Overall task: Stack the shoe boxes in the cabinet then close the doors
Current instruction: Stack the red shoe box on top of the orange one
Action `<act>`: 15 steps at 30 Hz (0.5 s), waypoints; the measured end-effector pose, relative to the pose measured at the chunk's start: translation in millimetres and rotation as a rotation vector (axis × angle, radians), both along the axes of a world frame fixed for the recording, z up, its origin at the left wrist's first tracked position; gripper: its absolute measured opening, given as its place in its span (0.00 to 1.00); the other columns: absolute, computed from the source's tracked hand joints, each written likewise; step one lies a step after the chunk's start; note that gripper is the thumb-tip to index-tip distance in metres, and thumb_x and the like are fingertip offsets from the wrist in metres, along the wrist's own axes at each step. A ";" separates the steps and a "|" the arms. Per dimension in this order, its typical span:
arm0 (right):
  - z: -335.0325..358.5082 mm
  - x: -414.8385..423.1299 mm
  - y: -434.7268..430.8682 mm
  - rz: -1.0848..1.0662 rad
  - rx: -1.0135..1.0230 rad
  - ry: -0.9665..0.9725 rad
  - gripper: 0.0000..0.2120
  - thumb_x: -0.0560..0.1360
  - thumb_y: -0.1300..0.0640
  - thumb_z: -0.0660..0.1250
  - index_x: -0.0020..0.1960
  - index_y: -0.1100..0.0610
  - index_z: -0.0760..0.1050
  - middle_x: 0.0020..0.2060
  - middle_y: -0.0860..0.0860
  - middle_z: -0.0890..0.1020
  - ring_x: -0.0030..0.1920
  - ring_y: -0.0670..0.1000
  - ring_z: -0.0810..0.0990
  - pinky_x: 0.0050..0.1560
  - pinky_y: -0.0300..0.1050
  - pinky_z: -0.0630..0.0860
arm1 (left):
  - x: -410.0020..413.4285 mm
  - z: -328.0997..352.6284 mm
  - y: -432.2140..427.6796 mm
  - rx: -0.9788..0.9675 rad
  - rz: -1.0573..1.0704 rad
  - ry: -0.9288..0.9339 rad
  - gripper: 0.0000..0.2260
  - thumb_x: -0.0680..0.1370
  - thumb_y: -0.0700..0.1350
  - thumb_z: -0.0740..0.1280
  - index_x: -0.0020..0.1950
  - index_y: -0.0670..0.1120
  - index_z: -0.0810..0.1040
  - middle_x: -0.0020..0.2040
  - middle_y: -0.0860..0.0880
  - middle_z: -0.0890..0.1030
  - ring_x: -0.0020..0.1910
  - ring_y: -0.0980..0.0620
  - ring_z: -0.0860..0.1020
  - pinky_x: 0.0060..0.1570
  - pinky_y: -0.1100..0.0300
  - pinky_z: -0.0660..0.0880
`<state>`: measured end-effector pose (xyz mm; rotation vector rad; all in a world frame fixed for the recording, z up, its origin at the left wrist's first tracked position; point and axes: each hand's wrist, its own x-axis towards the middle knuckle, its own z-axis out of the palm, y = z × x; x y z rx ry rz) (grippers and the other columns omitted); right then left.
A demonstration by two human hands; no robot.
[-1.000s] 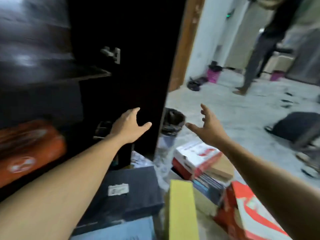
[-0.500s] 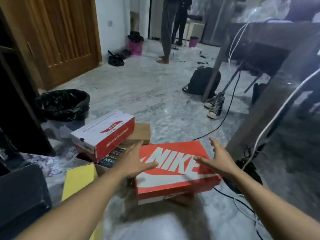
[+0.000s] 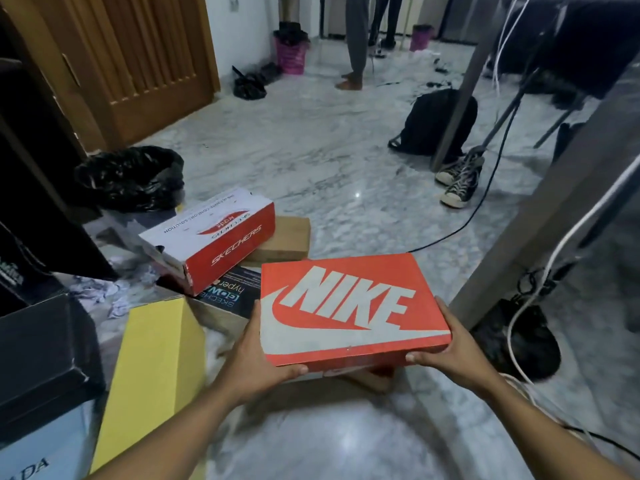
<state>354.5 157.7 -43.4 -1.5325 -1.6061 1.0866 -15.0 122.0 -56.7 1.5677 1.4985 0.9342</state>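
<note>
At left, beside the dark cabinet [image 3: 34, 202], the yellow box [image 3: 156, 358] and Skechers box [image 3: 207, 244] are lying unstacked. At centre the left hand [image 3: 263, 358] and right hand [image 3: 446, 355] are clasping the orange Nike shoe box [image 3: 349, 306] by its near corners, fingers curled round its sides. Pick-up is seemingly proceeding; the next move is calling for a level carry leftward into that cabinet.

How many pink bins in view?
2. One bin stands against the wall right of the door; the other is farther back, right of the standing person. Others may be hidden behind furniture.
</note>
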 end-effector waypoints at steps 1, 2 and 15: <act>-0.4 -0.7 -0.2 0.008 0.009 -0.007 0.50 0.57 0.53 0.87 0.71 0.34 0.65 0.61 0.46 0.83 0.61 0.48 0.82 0.60 0.54 0.80 | -0.6 -2.1 -1.0 0.006 0.001 -0.023 0.55 0.58 0.59 0.84 0.77 0.63 0.54 0.67 0.61 0.76 0.67 0.60 0.74 0.64 0.50 0.77; -0.4 -1.5 -0.4 0.018 0.015 -0.004 0.51 0.57 0.52 0.87 0.73 0.37 0.65 0.62 0.47 0.82 0.61 0.49 0.82 0.60 0.57 0.79 | -0.9 -3.1 -1.4 0.014 0.001 -0.046 0.55 0.59 0.58 0.84 0.77 0.63 0.55 0.67 0.61 0.76 0.67 0.60 0.74 0.64 0.52 0.77; 143.0 -89.8 41.3 0.086 0.178 -0.033 0.49 0.58 0.45 0.84 0.71 0.34 0.61 0.57 0.37 0.81 0.53 0.33 0.81 0.48 0.34 0.79 | -84.8 111.7 32.0 0.234 0.060 -0.132 0.52 0.60 0.51 0.85 0.76 0.63 0.57 0.62 0.68 0.77 0.61 0.74 0.73 0.59 0.74 0.72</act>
